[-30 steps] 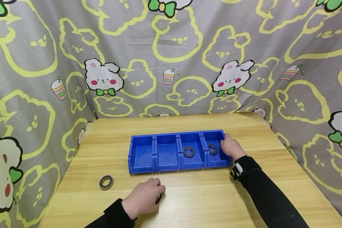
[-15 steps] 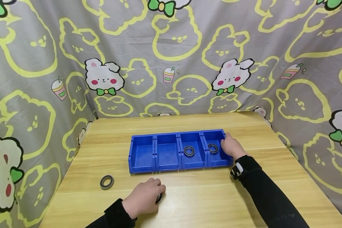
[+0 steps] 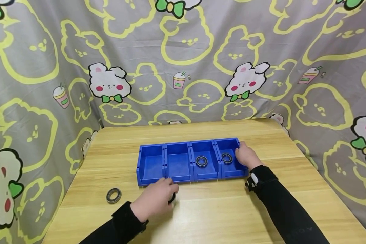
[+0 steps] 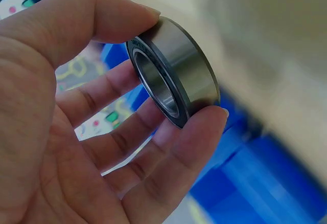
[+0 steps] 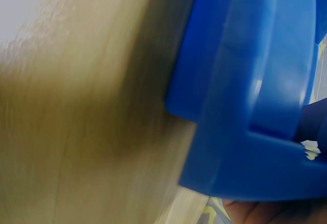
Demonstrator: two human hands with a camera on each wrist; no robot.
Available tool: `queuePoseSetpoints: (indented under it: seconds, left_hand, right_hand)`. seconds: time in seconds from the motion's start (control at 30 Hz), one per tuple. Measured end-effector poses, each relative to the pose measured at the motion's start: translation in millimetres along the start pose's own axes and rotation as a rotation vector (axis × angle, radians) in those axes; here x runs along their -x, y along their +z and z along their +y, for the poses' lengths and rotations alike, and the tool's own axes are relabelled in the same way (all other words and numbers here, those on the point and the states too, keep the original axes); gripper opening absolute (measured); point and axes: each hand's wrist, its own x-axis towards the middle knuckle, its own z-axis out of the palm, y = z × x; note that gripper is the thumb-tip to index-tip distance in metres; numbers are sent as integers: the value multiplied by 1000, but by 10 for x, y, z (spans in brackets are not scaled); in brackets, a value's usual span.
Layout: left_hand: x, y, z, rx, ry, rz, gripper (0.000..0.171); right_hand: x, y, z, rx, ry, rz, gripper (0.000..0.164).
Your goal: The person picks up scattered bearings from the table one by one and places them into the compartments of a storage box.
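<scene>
My left hand (image 3: 155,199) pinches a ball bearing (image 4: 186,55) between thumb and fingertips, above the table in front of the blue bins. In the left wrist view the bearing is tilted, its steel outer face and dark seal showing. A row of joined blue bins (image 3: 152,166) stands mid-table. My right hand (image 3: 249,156) grips the right side wall of the rightmost bin (image 5: 230,157); part of that hand is hidden in the right wrist view. One bearing (image 3: 197,162) lies in the third bin from the left, another bearing (image 3: 222,158) in the rightmost.
A loose bearing (image 3: 119,196) lies flat on the wooden table (image 3: 216,217), left of my left hand and in front of the bins' left end. A patterned curtain (image 3: 152,40) surrounds the table at the back and sides.
My left hand has risen and moved forward toward the bins with the bearing in its grip. My right hand stays on the rightmost bin.
</scene>
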Motion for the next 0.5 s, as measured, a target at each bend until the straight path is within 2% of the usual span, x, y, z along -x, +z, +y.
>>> queuePoseSetpoints:
  seconds: [0.17,0.27,0.37,0.5]
  left_hand:
    - [-194,-315,-24,0,-2,71,34]
    - [-347,-437,-65,-5,-4,93,32]
    - [-496,-474,-99,-21,-17,93,30]
    - [-671,-415,-145,-53,-40,55,30]
  right_hand:
    - [-10,-1,-2,3,3,4,56]
    - [-2,-8,-8,5,10,8,56]
    - [4,-7,-3,12,9,15,55]
    - [-2,14,-1,19,6,23,55]
